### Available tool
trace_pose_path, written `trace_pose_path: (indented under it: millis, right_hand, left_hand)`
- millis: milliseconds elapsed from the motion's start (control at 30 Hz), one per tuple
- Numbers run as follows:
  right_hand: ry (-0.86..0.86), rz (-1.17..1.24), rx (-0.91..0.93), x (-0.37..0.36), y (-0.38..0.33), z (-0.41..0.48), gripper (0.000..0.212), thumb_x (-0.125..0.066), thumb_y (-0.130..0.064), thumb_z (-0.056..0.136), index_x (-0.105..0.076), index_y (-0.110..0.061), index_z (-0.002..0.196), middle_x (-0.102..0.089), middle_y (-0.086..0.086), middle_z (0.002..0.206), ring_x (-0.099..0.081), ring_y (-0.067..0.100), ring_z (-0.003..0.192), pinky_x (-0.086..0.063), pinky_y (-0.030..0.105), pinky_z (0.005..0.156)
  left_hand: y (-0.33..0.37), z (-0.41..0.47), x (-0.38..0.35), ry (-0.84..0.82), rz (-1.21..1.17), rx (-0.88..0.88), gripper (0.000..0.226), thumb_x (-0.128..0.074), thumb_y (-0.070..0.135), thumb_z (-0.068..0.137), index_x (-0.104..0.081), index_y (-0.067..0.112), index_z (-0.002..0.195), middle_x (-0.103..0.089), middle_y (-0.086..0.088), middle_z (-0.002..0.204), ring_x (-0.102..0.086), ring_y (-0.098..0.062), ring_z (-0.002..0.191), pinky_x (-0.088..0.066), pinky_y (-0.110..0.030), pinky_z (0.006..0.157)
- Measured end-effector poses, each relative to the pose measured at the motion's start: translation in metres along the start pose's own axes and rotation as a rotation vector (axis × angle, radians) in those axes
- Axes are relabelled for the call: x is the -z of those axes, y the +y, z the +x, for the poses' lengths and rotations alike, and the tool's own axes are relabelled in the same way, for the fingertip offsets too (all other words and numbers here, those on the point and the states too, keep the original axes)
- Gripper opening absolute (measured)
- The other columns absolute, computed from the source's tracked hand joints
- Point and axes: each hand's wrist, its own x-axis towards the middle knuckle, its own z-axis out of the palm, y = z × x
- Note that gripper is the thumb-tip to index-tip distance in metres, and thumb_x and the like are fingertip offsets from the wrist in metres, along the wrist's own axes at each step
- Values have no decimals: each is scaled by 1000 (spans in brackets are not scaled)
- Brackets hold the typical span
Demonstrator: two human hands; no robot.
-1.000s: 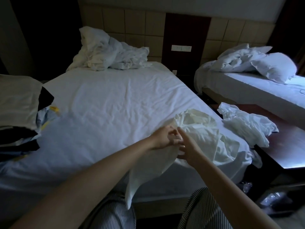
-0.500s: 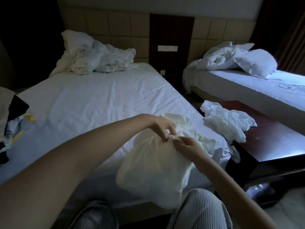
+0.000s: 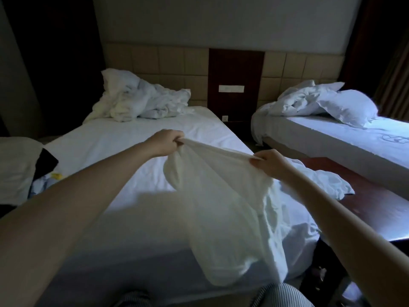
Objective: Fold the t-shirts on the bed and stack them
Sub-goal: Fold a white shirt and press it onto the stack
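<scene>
Head view: left hand (image 3: 164, 142) and right hand (image 3: 269, 161) each grip the white t-shirt (image 3: 221, 196), hanging toward 6 o'clock over the bed (image 3: 132, 140), apparently the spreading step, so next likely requires laying it flat.

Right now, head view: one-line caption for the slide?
Left hand and right hand grip a white t-shirt by one edge, held up over the bed, clothes stack at left.

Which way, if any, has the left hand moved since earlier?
Yes: the left hand, gripping the t-shirt, moved from the bed's near right corner toward its middle.
</scene>
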Motion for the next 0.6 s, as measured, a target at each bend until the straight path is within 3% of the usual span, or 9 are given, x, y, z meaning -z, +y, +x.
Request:
trace_pose_path:
  millis: [67, 133, 267, 333, 400, 500, 600]
  right_hand:
    - [45, -47, 5, -8, -12, 18, 26, -58, -18, 92, -57, -13, 66, -51, 6, 64, -47, 19, 62, -32, 29, 54]
    - [98, -19, 20, -16, -26, 27, 30, -57, -21, 92, -59, -4, 68, -49, 7, 62, -44, 21, 61, -29, 31, 54]
    - [223, 400, -57, -32, -54, 38, 38, -58, -21, 91, -58, 17, 96, -43, 10, 68, -36, 14, 54, -27, 24, 45]
    - [255, 477, -38, -38, -67, 42, 39, -57, -20, 91, -56, 18, 98, -41, 10, 67, -35, 14, 54, -27, 20, 42]
    - [235, 434, 50, -43, -79, 44, 36, -57, -21, 91, -58, 15, 97, -47, 10, 70, -43, 16, 62, -33, 19, 49]
    - [84, 342, 121, -50, -96, 45, 32, -68, -31, 84, -58, -7, 103, -56, 0, 87, -53, 13, 79, -45, 23, 67]
    - [-4, 3, 177, -58, -110, 48, 52, -75, -31, 77, -47, -8, 115, -51, 3, 100, -51, 18, 90, -43, 30, 77]
  left_hand:
    - [-12, -12, 10, 69, -90, 63, 14, -41, 0, 87, -51, 2, 78, -55, -19, 81, -46, -22, 72, -27, -30, 59]
    - [-19, -26, 16, 112, -217, 103, 20, -41, 1, 90, -55, 8, 78, -56, -11, 80, -48, -22, 74, -32, -29, 59]
    - [-30, -52, 34, 67, -615, 206, 16, -60, 27, 92, -56, 16, 81, -57, 2, 73, -55, -12, 66, -42, -23, 56]
    - [-39, -66, 51, -17, -589, 225, 23, -69, 41, 81, -60, 20, 85, -62, 8, 79, -60, -4, 69, -45, -18, 58]
    - [-52, -81, 71, -154, -524, 263, 47, -78, 52, 62, -63, 23, 97, -67, 7, 96, -64, -7, 84, -49, -17, 62]
    - [-78, -99, 91, -301, -541, 271, 85, -89, 58, 32, -68, 17, 104, -72, -2, 102, -69, -18, 92, -54, -20, 66]
    - [-101, -110, 98, -305, -678, 283, 89, -92, 51, 30, -67, 13, 107, -73, -3, 103, -69, -19, 96, -55, -21, 69]
